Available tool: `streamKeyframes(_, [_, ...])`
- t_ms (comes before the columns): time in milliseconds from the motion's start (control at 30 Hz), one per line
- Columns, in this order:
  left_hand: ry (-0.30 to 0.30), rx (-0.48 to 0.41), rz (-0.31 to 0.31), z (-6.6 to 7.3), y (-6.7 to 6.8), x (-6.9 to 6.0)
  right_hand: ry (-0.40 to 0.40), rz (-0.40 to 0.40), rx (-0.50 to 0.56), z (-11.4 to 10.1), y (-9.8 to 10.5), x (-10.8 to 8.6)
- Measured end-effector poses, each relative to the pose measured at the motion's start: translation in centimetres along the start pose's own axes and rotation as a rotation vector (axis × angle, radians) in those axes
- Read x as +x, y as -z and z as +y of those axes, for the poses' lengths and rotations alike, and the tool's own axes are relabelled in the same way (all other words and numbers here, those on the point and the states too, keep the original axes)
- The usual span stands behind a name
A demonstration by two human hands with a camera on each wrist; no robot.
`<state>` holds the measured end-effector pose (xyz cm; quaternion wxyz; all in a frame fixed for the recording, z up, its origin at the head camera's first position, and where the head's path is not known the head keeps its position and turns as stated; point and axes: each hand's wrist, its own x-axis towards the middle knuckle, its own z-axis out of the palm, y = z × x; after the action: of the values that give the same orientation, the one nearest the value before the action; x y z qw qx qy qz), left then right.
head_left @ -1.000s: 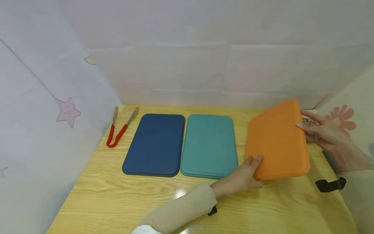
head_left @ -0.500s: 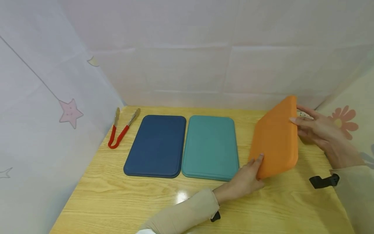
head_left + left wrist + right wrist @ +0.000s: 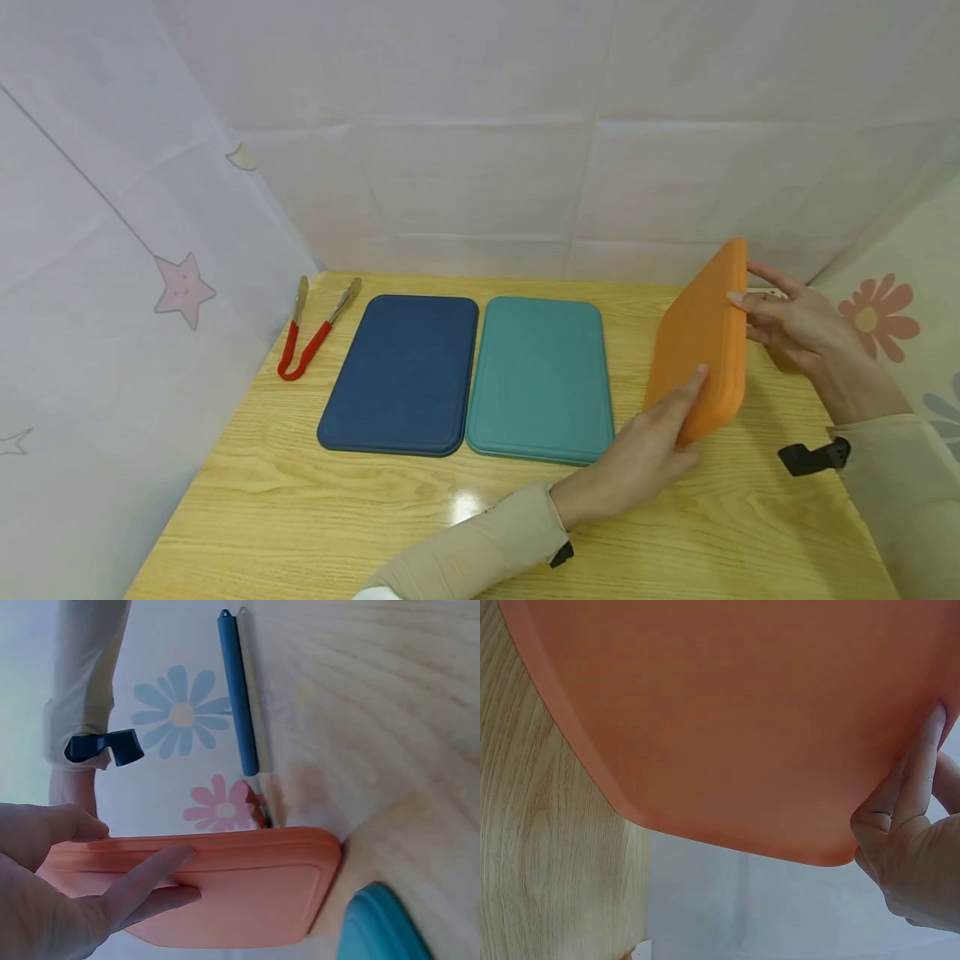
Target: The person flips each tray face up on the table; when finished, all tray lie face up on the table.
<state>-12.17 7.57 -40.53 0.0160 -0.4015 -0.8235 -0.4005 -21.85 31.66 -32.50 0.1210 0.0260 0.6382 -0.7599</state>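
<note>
An orange rectangular tray with rounded corners stands steeply tilted at the right of the table. My left hand grips its near edge, with fingers along the left-facing side; in the left wrist view the thumb lies at the rim. My right hand holds the raised right edge toward the back, thumb on the rim and fingers behind. The right wrist view shows those fingers against the tray's other face. A teal tray and a navy tray lie flat side by side to the left.
Red-handled tongs lie spread at the table's far left. A long blue object and a small red item lie beyond the orange tray. Printed white sheets hang behind and beside the wooden table.
The orange tray has tipped further upright, its raised edge swinging left. My right hand has moved left with it, and my left hand has shifted slightly right.
</note>
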Motion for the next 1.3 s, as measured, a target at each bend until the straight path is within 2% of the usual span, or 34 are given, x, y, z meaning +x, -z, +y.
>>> streamKeyframes(133, [-0.041,0.05,0.025,0.9,0.5,0.5,0.002,-0.003,-0.006,0.1,0.0,0.1])
streamKeyframes(300, [-0.067,0.115,0.054,1.3,0.4,0.7,-0.005,-0.005,0.009,-0.1,-0.1,0.1])
streamKeyframes(433, [-0.109,0.138,0.093,1.4,0.4,0.7,-0.013,-0.005,0.01,-0.2,-0.3,0.1])
streamKeyframes(533, [-0.125,0.115,0.112,1.4,0.6,0.8,-0.016,-0.014,0.007,-0.2,-0.3,0.1])
streamKeyframes(667, [-0.131,0.112,0.128,1.7,0.9,0.8,-0.018,-0.033,0.0,-0.2,-0.5,0.2])
streamKeyframes(867, [-0.141,0.174,0.149,2.0,1.2,0.7,-0.019,-0.026,-0.018,-0.3,-0.9,0.6])
streamKeyframes(1100, [-0.195,0.23,0.239,2.1,1.5,0.9,-0.003,-0.037,-0.022,-0.4,-1.4,0.7])
streamKeyframes(1300, [-0.19,0.269,0.271,2.2,1.9,0.9,0.013,-0.074,-0.037,0.5,-0.5,0.8])
